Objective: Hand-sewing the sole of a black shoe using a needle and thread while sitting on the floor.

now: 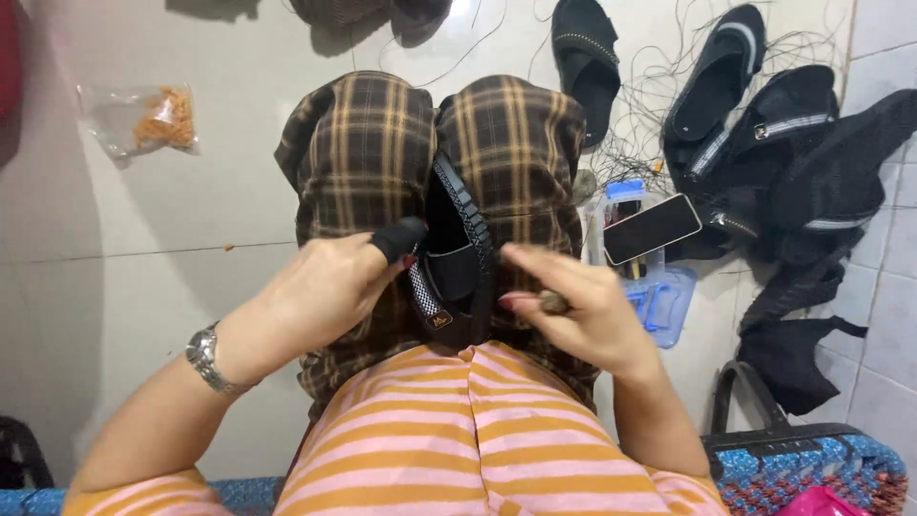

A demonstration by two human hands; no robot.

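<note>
One head-worn view only, aimed steeply down from above the seated lap (435,162); hands and knees are seen close, the tiled floor (143,248) farther beyond.

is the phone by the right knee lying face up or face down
Cannot tell. The phone lies flat across a clear plastic box, showing a plain dark glossy surface that could be either the screen or the back.

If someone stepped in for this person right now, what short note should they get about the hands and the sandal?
Left hand: black finger guard on the thumb, pressing the strap of the black sandal held upright between the knees.
Right hand: beside the sandal, pinching a small brownish tool; its tip is blurred.
Pile of black sandals and loose thread lie on the floor to the right, by a phone.
Done or left: cannot tell.
</note>
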